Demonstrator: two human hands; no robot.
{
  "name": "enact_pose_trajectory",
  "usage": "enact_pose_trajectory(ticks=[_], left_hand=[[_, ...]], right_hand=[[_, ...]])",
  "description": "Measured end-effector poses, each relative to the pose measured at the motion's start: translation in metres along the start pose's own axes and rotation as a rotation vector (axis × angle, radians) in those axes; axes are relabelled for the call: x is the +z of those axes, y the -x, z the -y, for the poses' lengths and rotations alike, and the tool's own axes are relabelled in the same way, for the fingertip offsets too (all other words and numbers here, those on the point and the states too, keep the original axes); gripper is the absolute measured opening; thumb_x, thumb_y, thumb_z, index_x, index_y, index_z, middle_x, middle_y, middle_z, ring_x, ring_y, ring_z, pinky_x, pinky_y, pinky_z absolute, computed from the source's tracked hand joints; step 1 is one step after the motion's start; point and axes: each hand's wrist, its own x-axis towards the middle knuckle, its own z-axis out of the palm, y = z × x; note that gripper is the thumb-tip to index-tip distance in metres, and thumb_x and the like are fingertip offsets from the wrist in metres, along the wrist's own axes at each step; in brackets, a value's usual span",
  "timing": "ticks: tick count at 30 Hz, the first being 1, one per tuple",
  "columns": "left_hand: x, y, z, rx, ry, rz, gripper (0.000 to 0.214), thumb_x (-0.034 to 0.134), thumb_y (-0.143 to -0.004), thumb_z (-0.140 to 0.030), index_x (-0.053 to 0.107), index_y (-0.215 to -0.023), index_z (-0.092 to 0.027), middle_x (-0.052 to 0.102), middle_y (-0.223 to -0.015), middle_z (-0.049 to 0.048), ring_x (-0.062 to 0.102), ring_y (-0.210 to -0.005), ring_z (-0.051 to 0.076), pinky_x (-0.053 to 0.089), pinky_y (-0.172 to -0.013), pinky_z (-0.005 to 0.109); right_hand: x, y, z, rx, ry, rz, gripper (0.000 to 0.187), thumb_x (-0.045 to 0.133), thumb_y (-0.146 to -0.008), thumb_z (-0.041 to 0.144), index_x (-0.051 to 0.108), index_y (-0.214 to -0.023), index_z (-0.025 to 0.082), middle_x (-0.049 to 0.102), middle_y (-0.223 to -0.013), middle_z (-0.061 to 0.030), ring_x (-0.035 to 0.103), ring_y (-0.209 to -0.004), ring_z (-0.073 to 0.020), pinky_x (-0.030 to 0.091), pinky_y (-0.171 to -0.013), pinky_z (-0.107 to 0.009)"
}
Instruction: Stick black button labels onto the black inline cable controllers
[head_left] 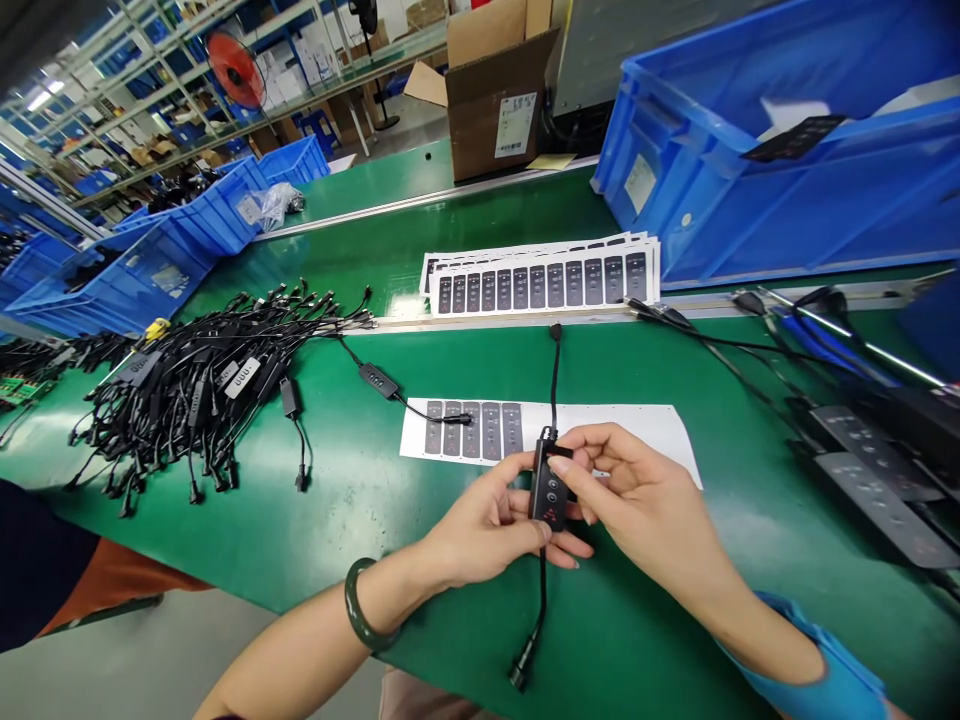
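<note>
A small black inline cable controller (pixel 550 495) lies between my two hands, its cables running up and down. My left hand (pixel 499 525) is closed around it from the left, thumb on the lower front. My right hand (pixel 626 485) is closed at its upper end, thumb and fingers pinching the top of a dark button label (pixel 553 484) on its face. How much of that label sticks down is hidden by my thumb. Behind my hands lies a white label sheet (pixel 622 420) with several dark labels at its left. The end of another controller's cable (pixel 379 380) crosses the sheet.
A tangled heap of black controller cables (pixel 202 390) covers the left. More label sheets (pixel 540 285) lie beyond the metal strip. A blue bin (pixel 810 210) stands back right, a cardboard box (pixel 495 100) behind. Other controllers (pixel 885 500) lie at right. Someone's clothed leg shows lower left.
</note>
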Motion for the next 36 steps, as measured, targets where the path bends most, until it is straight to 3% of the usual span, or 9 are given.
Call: enact_pose_trajectory(ticks=[6, 12, 17, 20, 22, 24, 28, 32, 36], left_hand=[[0.001, 0.000, 0.000, 0.002, -0.019, -0.006, 0.055, 0.072, -0.078, -0.021, 0.047, -0.127, -0.022, 0.068, -0.090, 0.0059, 0.072, -0.082, 0.022, 0.054, -0.072, 0.031], [0.001, -0.001, 0.000, -0.006, 0.003, -0.039, 0.050, 0.076, -0.075, -0.023, 0.051, -0.119, -0.020, 0.070, -0.097, 0.0101, 0.072, -0.077, 0.022, 0.053, -0.067, 0.030], [0.002, -0.002, -0.004, -0.013, 0.022, 0.007, 0.056, 0.085, -0.065, -0.023, 0.057, -0.112, -0.015, 0.069, -0.080, 0.0045, 0.070, -0.075, 0.019, 0.053, -0.064, 0.026], [0.002, -0.002, -0.003, -0.046, 0.016, 0.014, 0.052, 0.085, -0.065, -0.032, 0.062, -0.107, -0.012, 0.069, -0.078, 0.0053, 0.069, -0.069, 0.017, 0.053, -0.059, 0.023], [0.002, -0.003, -0.001, -0.054, 0.001, 0.004, 0.048, 0.081, -0.069, -0.043, 0.063, -0.100, -0.011, 0.069, -0.078, 0.0074, 0.069, -0.063, 0.016, 0.052, -0.055, 0.021], [0.002, -0.004, 0.001, -0.066, -0.001, -0.005, 0.049, 0.077, -0.072, -0.049, 0.062, -0.099, -0.011, 0.071, -0.086, 0.0112, 0.068, -0.062, 0.016, 0.052, -0.052, 0.022], [0.002, -0.004, 0.004, -0.073, -0.004, -0.058, 0.051, 0.072, -0.075, -0.053, 0.062, -0.103, -0.012, 0.071, -0.085, 0.0115, 0.069, -0.061, 0.017, 0.052, -0.051, 0.022], [0.002, -0.007, 0.006, -0.024, -0.038, -0.104, 0.052, 0.067, -0.075, -0.061, 0.060, -0.090, -0.012, 0.068, -0.074, 0.0069, 0.066, -0.056, 0.015, 0.052, -0.047, 0.022], [0.002, -0.008, 0.008, 0.010, -0.093, -0.082, 0.049, 0.064, -0.080, -0.060, 0.060, -0.092, -0.013, 0.067, -0.071, 0.0054, 0.066, -0.056, 0.014, 0.053, -0.051, 0.022]], right_hand=[[0.001, 0.000, -0.003, 0.005, 0.008, -0.011, 0.030, 0.071, -0.077, 0.046, 0.061, -0.089, 0.021, 0.051, -0.063, 0.0040, 0.052, -0.046, -0.0098, 0.050, -0.040, -0.021], [-0.001, -0.005, -0.010, 0.041, 0.026, -0.035, 0.055, 0.073, -0.072, 0.047, 0.049, -0.116, 0.023, 0.053, -0.071, 0.0034, 0.056, -0.056, -0.0142, 0.052, -0.043, -0.024], [0.003, -0.001, -0.010, 0.073, 0.085, 0.200, 0.085, 0.080, -0.062, 0.035, 0.040, -0.137, 0.023, 0.061, -0.090, -0.0014, 0.062, -0.065, -0.0162, 0.055, -0.054, -0.027], [0.006, 0.000, -0.010, 0.055, 0.104, 0.240, 0.066, 0.074, -0.070, 0.035, 0.046, -0.129, 0.023, 0.059, -0.072, 0.0031, 0.061, -0.063, -0.0165, 0.052, -0.055, -0.026], [0.005, -0.003, -0.010, 0.029, 0.111, 0.197, 0.044, 0.068, -0.076, 0.042, 0.056, -0.112, 0.021, 0.058, -0.067, 0.0029, 0.058, -0.059, -0.0155, 0.050, -0.054, -0.026], [0.003, -0.006, -0.009, 0.028, 0.104, 0.152, 0.035, 0.057, -0.084, 0.050, 0.061, -0.101, 0.020, 0.057, -0.063, 0.0023, 0.055, -0.055, -0.0147, 0.048, -0.051, -0.025], [-0.002, -0.007, -0.009, 0.017, 0.110, 0.143, 0.047, 0.041, -0.093, 0.053, 0.067, -0.109, 0.017, 0.054, -0.060, 0.0010, 0.054, -0.055, -0.0153, 0.048, -0.052, -0.026], [0.001, -0.002, -0.011, -0.120, 0.212, 0.146, 0.054, 0.053, -0.086, 0.041, 0.056, -0.134, 0.017, 0.062, -0.071, -0.0007, 0.056, -0.056, -0.0152, 0.049, -0.054, -0.027], [0.010, 0.001, -0.008, -0.133, 0.278, 0.126, 0.058, 0.053, -0.085, 0.040, 0.054, -0.137, 0.014, 0.061, -0.071, -0.0006, 0.053, -0.052, -0.0139, 0.045, -0.047, -0.025]])
